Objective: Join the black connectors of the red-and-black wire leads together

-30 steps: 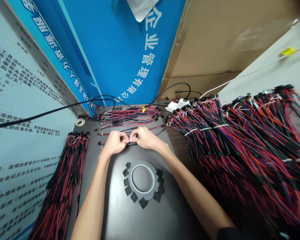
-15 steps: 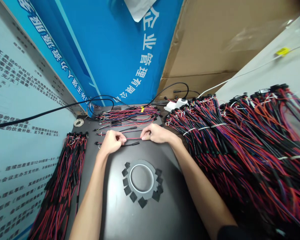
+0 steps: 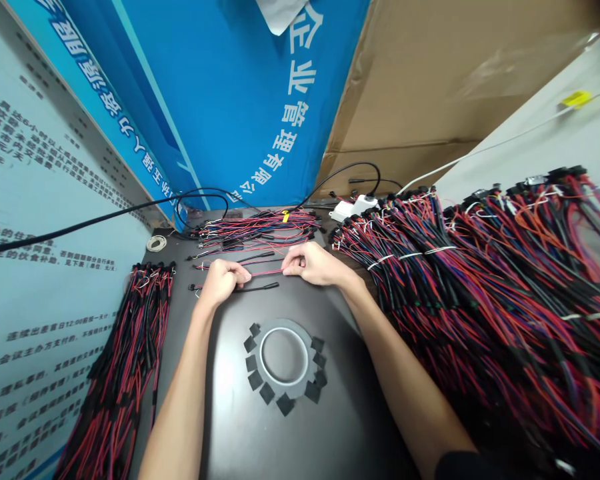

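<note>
A thin red and dark wire cable (image 3: 267, 273) stretches between my two hands just over the dark table. My left hand (image 3: 223, 280) pinches its left part, and my right hand (image 3: 310, 264) pinches the right part, fingers closed. The cable's ends are hidden by my hands. Just nearer to me lies a short black cable (image 3: 260, 288) with a small connector at its left end, partly behind my left hand. Beyond my hands another dark cable (image 3: 255, 258) lies flat. Toward me on the table is a grey tape ring (image 3: 303, 331) with black square pieces stuck around its rim.
A pile of red and black cables (image 3: 260, 227) lies at the table's back, near a white plug adapter (image 3: 353, 209). Large tied cable bundles (image 3: 460, 280) cover the right side, and another bundle (image 3: 135, 347) hangs at the left. A white cord coil (image 3: 156, 243) sits back left.
Both hands keep their pinch on the wire cable. My right hand has shifted very slightly away from me, and the view has tilted a little.
</note>
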{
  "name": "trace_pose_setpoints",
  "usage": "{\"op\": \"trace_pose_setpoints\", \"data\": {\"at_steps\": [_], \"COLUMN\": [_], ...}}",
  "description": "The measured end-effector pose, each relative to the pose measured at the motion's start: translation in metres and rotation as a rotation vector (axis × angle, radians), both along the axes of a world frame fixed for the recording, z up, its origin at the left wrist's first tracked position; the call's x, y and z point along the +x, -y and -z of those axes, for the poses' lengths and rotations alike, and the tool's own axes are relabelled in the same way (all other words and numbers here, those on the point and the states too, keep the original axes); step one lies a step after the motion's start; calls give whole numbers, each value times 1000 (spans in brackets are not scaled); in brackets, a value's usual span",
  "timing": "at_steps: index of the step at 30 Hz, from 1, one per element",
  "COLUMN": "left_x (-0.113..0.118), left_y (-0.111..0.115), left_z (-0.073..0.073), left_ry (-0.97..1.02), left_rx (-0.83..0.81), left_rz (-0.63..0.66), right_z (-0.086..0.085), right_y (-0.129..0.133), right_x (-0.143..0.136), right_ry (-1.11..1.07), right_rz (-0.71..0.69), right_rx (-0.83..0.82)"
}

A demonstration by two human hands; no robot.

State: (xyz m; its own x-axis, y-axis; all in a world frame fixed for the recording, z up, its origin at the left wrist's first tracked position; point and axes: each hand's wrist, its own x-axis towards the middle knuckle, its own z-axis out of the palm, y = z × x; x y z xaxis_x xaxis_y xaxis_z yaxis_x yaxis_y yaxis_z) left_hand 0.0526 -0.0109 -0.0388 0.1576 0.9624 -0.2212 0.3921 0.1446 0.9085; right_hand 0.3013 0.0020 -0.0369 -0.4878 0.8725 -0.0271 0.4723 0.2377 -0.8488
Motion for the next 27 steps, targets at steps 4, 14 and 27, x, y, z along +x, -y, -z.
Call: {"op": "trace_pose_setpoints", "data": {"at_steps": [4, 14, 27], "left_x": [3, 7, 5], "left_y": [2, 5, 4], "left_z": [0, -2, -6], "left_ry": [5, -4, 35], "left_rx": [76, 125, 101], "left_rz": [23, 54, 53], "right_z": [6, 9, 16], "right_y": [-1, 0, 2], "right_x": [-1, -4, -14], "right_ry": [-53, 18, -79], "right_rz": [-28, -54, 5], "right_rx": [-37, -58, 22]}}
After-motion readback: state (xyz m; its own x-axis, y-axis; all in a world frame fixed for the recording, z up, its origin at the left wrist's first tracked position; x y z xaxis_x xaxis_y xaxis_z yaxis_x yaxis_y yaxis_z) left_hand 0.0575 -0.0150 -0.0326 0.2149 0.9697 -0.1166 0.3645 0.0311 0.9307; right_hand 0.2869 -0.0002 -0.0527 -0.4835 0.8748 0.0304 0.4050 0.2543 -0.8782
